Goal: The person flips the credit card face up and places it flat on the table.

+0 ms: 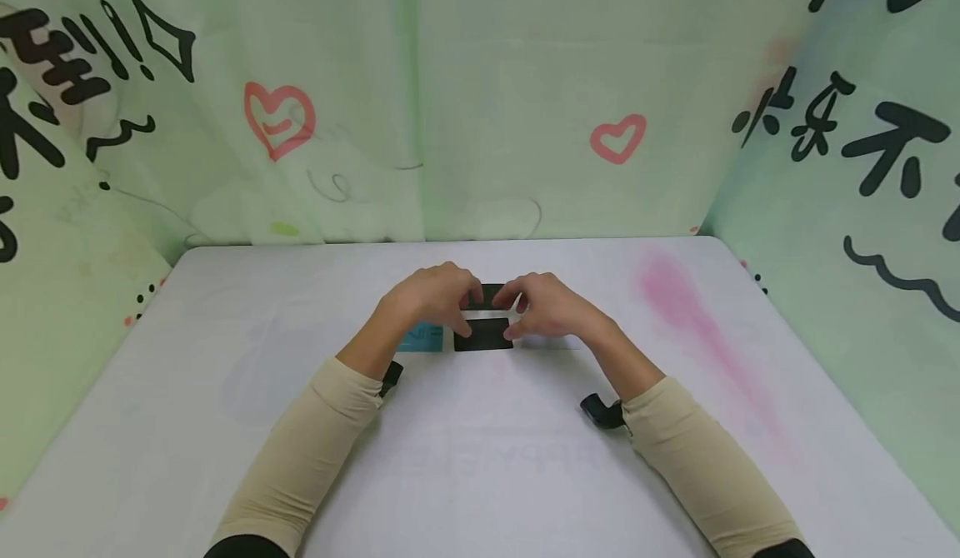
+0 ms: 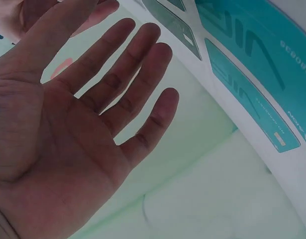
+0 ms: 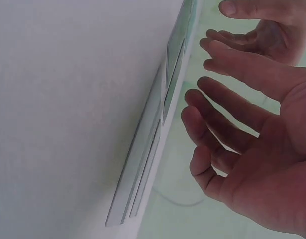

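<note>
Two dark cards lie one behind the other at the far middle of the table: a front dark card (image 1: 483, 338) and a back dark card (image 1: 489, 293). From the left my left hand (image 1: 442, 293) hovers over them with loosely bent fingers and nothing in its grasp. My right hand (image 1: 551, 304) mirrors it from the right, thumb tip close to the front dark card's edge and fingers over the back one. A teal card (image 1: 422, 337) shows beneath the left wrist. The left wrist view gives a larger teal card (image 2: 242, 25) and a smaller teal card (image 2: 252, 102), both printed "VIP".
A pale flat card (image 1: 551, 343) lies under the right hand. In the right wrist view the pale card (image 3: 135, 154) appears nearly edge-on. The white table (image 1: 480, 458) ends at a green curtain (image 1: 510, 150) behind, with curtain sides left and right.
</note>
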